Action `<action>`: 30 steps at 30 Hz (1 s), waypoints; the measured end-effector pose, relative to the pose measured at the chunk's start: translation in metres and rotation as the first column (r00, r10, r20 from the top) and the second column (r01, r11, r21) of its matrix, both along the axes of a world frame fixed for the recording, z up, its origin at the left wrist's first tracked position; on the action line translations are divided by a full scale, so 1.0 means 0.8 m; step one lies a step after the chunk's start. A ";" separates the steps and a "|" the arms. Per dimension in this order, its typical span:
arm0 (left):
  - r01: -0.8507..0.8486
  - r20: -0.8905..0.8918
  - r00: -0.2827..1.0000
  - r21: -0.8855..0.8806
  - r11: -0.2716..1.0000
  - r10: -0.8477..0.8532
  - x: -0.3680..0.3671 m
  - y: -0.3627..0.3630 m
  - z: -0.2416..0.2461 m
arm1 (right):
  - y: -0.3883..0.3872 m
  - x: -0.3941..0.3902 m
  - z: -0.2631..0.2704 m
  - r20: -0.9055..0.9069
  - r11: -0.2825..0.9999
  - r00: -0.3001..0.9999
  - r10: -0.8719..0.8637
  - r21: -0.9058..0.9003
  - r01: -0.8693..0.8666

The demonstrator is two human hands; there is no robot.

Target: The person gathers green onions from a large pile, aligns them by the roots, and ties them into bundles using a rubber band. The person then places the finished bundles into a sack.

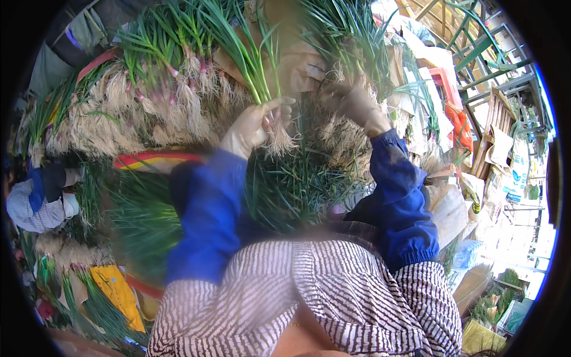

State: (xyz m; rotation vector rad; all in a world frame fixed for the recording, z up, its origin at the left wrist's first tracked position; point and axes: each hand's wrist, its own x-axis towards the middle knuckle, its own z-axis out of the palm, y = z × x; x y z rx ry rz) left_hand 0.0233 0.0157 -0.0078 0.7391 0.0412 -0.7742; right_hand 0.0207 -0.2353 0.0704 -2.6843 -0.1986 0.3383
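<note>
My left hand, in a pale glove, is closed around a small bunch of green onions, leaves up and shaggy roots hanging below the fingers. My right hand, in a soiled glove, is at a pile of rooted green onions on the right; its fingers are blurred, so whether they grip any stalk does not show. A long heap of green onions with reddish bulbs and pale roots lies at the upper left. Loose green leaves lie below and between my hands.
A red and yellow rimmed container of green leaves stands left. Another person is at the far left, near more bundled onions and a yellow sheet. Orange plastic, a wooden crate and green metal frames stand right.
</note>
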 end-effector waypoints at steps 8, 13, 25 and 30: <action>-0.043 0.141 0.990 0.133 0.990 0.024 -0.010 -0.021 -0.004 | 0.051 -0.035 0.002 -0.006 0.937 0.938 -0.346 0.052 0.345; -0.297 0.202 0.948 0.270 0.916 0.247 -0.020 -0.042 -0.022 | 0.058 -0.046 -0.053 -0.245 0.773 0.958 -0.148 0.576 0.267; -0.089 -0.003 0.996 0.029 0.996 0.089 -0.013 -0.011 -0.013 | 0.063 -0.002 -0.084 -0.046 0.644 0.996 -0.074 0.761 0.083; -0.368 0.386 0.897 0.384 0.847 0.215 -0.016 -0.031 -0.018 | 0.085 -0.028 -0.083 0.679 0.997 0.730 -0.073 0.048 0.056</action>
